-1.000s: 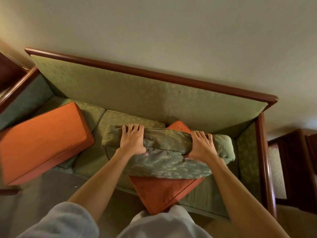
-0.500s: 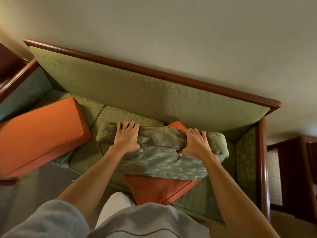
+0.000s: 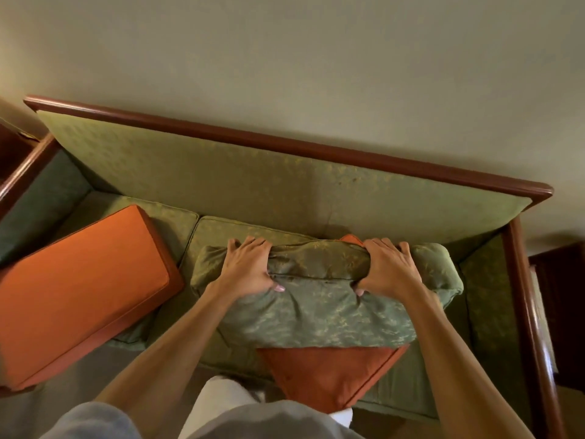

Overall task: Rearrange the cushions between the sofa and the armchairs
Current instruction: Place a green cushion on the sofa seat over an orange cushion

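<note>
A green patterned cushion (image 3: 319, 312) stands on the right half of the sofa (image 3: 285, 185), leaning toward me. My left hand (image 3: 248, 267) and my right hand (image 3: 387, 267) both grip its top edge, fingers over the back and thumbs pressed into the front. Under and behind it lies a flat orange cushion (image 3: 329, 372), one corner hanging over the seat's front edge and another corner peeking above the green cushion. A thick orange box cushion (image 3: 79, 289) lies tilted on the sofa's left seat, overhanging the front.
The sofa has a dark wooden frame; its right arm rail (image 3: 531, 312) runs down the right side. A dark wooden armchair (image 3: 560, 296) stands to the right, another piece of wooden furniture (image 3: 15, 153) at the far left. A plain wall (image 3: 285, 58) is behind.
My grip on the green cushion's top edge has tightened, thumbs digging into the fabric. The cushion stays in about the same place on the seat; the view has shifted a little.
</note>
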